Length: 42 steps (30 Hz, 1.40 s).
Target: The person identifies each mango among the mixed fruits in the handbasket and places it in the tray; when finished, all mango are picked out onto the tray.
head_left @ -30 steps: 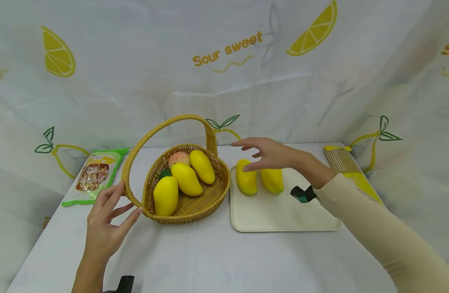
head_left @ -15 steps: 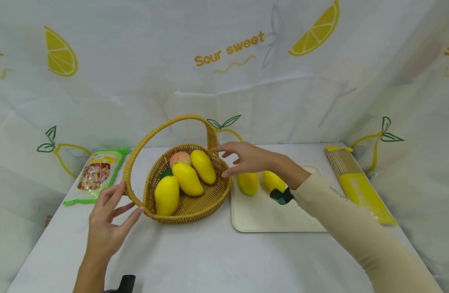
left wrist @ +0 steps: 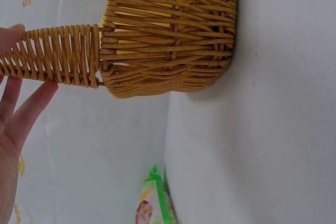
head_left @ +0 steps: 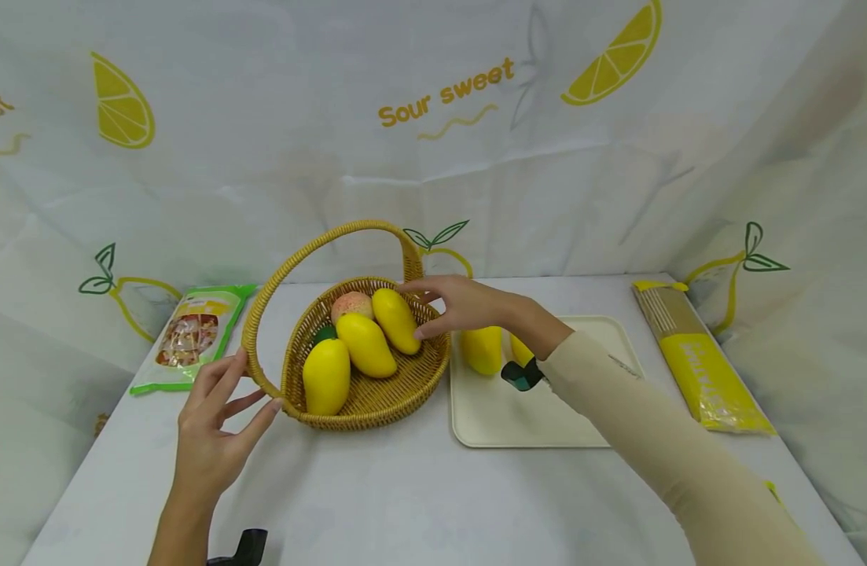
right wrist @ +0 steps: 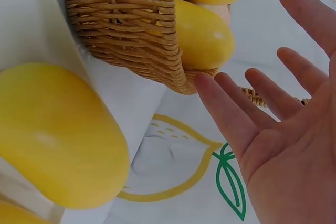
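Observation:
A wicker basket [head_left: 376, 420] with a tall arched handle stands left of centre. In it lie three yellow mangoes, a peach [head_left: 351, 304] and a partly hidden dark green thing [head_left: 325, 333]. My left hand [head_left: 210, 440] pinches the foot of the handle [left wrist: 63, 56] between thumb and fingers. Over the basket's right rim reaches my right hand [head_left: 468, 305], its fingers spread around the rightmost mango [head_left: 395, 321]. In the right wrist view a gap shows between those fingers and the fruit. Two more mangoes, one of them [head_left: 482, 351] nearer the basket, lie under my right forearm.
The cream tray [head_left: 539, 420] bearing those two mangoes sits right of the basket. Beyond it lies a yellow packet of long pasta [head_left: 709, 369]. A green-edged food bag [head_left: 189, 338] lies at the left. Behind hangs a white curtain [head_left: 277, 157] with lemon prints.
My right hand has moved left from above the tray mangoes to the basket's right side, over its rim. My left hand keeps its hold on the handle.

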Each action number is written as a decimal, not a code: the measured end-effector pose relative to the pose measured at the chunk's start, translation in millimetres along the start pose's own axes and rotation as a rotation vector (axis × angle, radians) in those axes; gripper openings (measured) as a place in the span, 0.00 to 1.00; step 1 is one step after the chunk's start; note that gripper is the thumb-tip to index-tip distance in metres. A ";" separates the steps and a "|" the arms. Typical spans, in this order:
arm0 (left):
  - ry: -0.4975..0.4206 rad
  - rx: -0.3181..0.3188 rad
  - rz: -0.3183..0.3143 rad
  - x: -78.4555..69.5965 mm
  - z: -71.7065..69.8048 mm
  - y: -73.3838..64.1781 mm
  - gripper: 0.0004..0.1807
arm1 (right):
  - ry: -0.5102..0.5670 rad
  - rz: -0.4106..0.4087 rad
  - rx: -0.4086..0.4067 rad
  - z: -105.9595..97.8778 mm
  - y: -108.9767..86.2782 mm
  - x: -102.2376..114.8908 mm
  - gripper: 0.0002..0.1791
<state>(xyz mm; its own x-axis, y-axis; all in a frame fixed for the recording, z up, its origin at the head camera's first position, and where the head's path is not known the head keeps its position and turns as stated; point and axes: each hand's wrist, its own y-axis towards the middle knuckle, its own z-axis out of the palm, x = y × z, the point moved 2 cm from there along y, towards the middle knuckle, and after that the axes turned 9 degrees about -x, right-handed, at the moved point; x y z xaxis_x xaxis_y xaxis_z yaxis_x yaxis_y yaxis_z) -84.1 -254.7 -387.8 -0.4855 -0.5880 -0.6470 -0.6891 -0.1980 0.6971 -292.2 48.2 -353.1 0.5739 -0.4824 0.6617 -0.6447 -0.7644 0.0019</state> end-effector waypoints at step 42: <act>0.000 0.000 -0.014 -0.3 0.5 -1.1 0.54 | -0.149 0.177 0.161 11.7 44.6 16.6 0.42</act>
<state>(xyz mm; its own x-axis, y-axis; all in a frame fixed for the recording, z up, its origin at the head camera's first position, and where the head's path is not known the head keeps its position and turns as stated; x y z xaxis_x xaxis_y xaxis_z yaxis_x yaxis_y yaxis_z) -83.5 -253.9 -388.5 -0.4759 -0.5853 -0.6565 -0.6955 -0.2065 0.6882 -305.5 1.1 -350.8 0.5348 -0.6631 0.5237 -0.6603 -0.7147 -0.2308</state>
